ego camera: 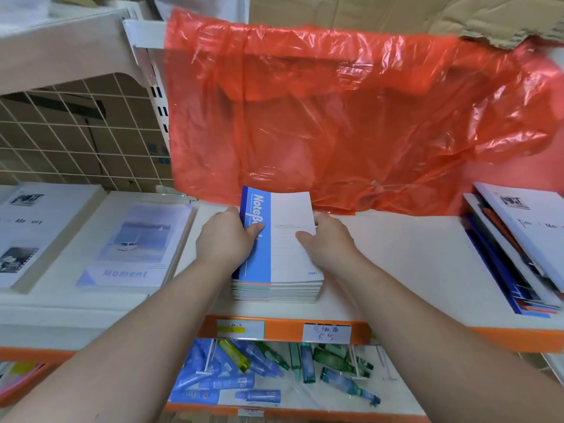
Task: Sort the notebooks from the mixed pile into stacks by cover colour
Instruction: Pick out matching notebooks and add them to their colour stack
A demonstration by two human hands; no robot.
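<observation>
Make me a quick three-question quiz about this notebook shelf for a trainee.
1. True or false: the left hand and right hand both grip the top notebook of the middle stack.
2. What hangs behind that stack? A) red plastic bag B) green towel C) black curtain
3. Fill in: the lilac notebook left of the hands reads "____".
Key: 1 true; 2 A; 3 Moment.
</observation>
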